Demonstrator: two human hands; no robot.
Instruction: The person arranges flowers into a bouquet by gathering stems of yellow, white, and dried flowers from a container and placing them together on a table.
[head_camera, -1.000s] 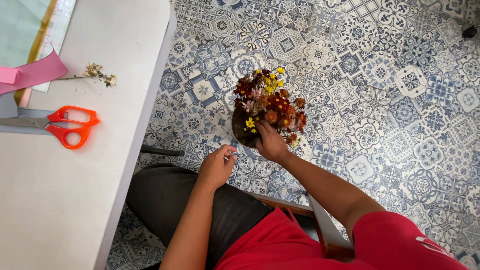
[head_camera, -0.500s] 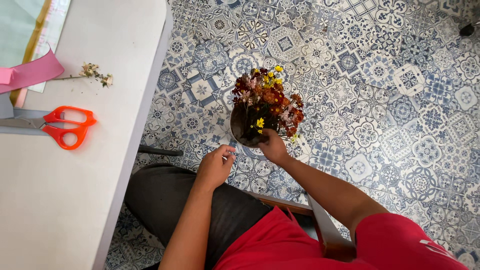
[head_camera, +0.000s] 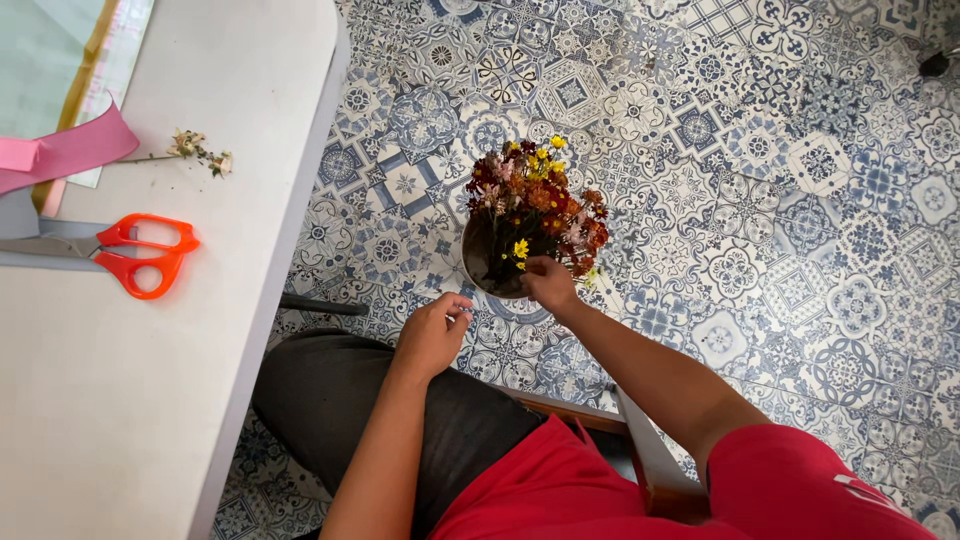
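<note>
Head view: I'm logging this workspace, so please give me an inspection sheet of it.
Surface: white table at left; patterned blue tile floor.
Job's things: round pot of mixed dried flowers held over the floor.
Clutter: orange scissors, pink ribbon, loose sprig, green sheet on the table.
Grippers: right hand at the pot's rim among the stems; left hand beside the pot, fingers curled, seemingly holding nothing.
Cables: nothing seen.
Surroundings: wooden chair under the person; dark object at the top right.
</note>
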